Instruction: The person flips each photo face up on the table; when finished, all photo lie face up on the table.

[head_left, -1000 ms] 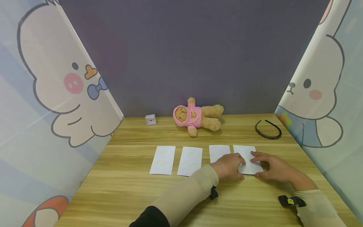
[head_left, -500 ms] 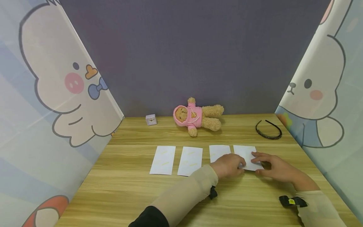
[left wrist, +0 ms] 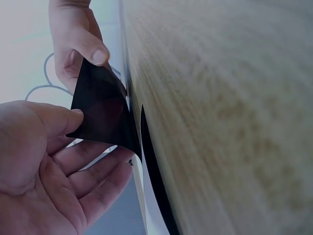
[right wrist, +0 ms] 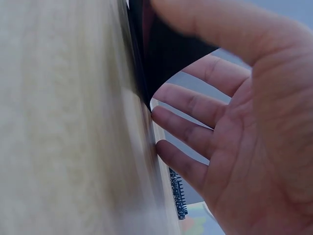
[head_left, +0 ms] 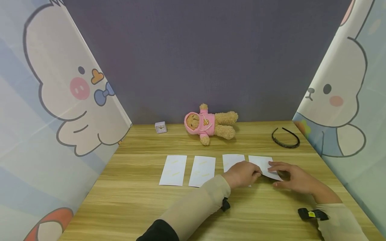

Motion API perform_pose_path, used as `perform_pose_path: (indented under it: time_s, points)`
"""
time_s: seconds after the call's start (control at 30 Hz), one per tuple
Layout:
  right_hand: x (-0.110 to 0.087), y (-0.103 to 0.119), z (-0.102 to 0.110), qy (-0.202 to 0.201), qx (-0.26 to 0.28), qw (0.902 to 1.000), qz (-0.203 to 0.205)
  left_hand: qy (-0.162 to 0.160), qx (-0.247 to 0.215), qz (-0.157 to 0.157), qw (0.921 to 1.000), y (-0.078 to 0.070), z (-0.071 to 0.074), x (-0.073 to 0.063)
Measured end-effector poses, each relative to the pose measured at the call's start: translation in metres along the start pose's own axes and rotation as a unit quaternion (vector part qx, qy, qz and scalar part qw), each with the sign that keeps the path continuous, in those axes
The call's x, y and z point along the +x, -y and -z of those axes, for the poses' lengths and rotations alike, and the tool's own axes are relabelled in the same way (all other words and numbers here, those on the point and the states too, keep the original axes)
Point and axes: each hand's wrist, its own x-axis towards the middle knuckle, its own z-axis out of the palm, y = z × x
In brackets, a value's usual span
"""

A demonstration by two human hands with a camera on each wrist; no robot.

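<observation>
Four-in-a-row is the layout of thin white cards, and the rightmost white card (head_left: 263, 163) has its near edge raised. Its underside is dark and glossy, as the dark face of the card (left wrist: 100, 105) shows in the left wrist view. My left hand (head_left: 242, 174) pinches the near left corner, thumb on the dark face and fingers behind. At the near right corner my right hand (head_left: 297, 179) holds the card between thumb and fingers. My left hand partly covers the neighbouring card (head_left: 232, 161). Two more cards, the middle-left card (head_left: 202, 171) and leftmost card (head_left: 173, 170), lie flat with faint yellowish marks.
Behind the cards, a teddy bear (head_left: 208, 124) in a pink hoodie lies on its back. A small white clock (head_left: 161, 127) stands left of it, and a black headband (head_left: 284, 142) lies at the back right. A dark panel (head_left: 205, 60) closes off the wooden table's (head_left: 135, 201) far side.
The rightmost card's near edge has come up off the table, its near left corner rising most. My left hand has lifted slightly with it; my right hand has barely moved.
</observation>
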Motion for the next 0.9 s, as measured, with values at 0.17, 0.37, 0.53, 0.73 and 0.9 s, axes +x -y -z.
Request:
perform_pose_path:
  time_s: [0.17, 0.37, 0.53, 0.73, 0.9]
  points:
    - [-0.0002, -0.0044, 0.0, -0.003, 0.011, 0.9999, 0.002, -0.015, 0.001, -0.012, 0.9998, 0.0013, 0.0003, -0.0005]
    - [0.0014, -0.0076, -0.0006, -0.024, 0.012, 0.9995, 0.017, -0.035, 0.002, -0.018, 0.9992, 0.0019, 0.0009, -0.0007]
    - [0.0033, -0.0052, 0.0017, -0.058, 0.0, 0.998, 0.025, -0.049, -0.008, -0.029, 0.9984, 0.0024, 0.0018, -0.0012]
    - [0.0051, -0.0031, 0.0021, -0.097, -0.035, 0.9944, 0.021, -0.082, -0.018, -0.042, 0.9956, 0.0028, 0.0036, -0.0027]
    - [0.0066, -0.0001, 0.003, -0.128, -0.05, 0.9905, -0.01, -0.113, -0.055, -0.04, 0.9913, 0.0043, 0.0068, -0.0045]
